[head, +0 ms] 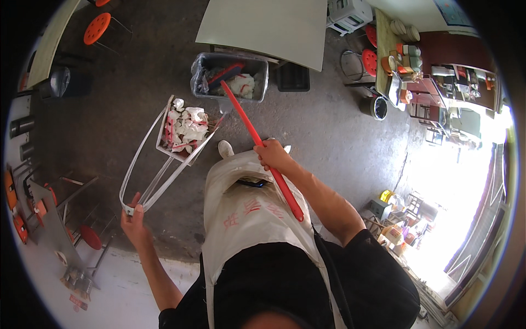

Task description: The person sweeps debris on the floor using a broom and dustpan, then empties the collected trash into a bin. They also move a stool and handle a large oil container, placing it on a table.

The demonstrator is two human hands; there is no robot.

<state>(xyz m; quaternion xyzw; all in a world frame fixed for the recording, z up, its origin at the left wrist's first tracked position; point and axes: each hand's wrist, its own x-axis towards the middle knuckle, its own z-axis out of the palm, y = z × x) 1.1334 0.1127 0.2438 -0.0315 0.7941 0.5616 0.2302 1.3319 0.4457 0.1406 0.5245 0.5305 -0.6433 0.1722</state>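
My left hand (133, 218) grips the end of long whitish straps (174, 177) that run to a small open container (177, 154) on the floor, filled with crumpled white tissues (191, 125) and red strips. My right hand (274, 155) is closed around a red handle (246, 117), whose lower part lies over my apron (246, 201). The blue and red head (226, 76) at its far end rests inside a grey plastic bin (263, 88) with a clear liner, on top of more crumpled white waste. The bin stands just beyond the small container.
A pale table (267, 28) stands beyond the bin, with a black crate (293, 78) beside it on the floor. Orange stools (97, 28) and a lined dark bin (59, 82) are to the left. At right are another lined bin (378, 108) and a cluttered counter (384, 53).
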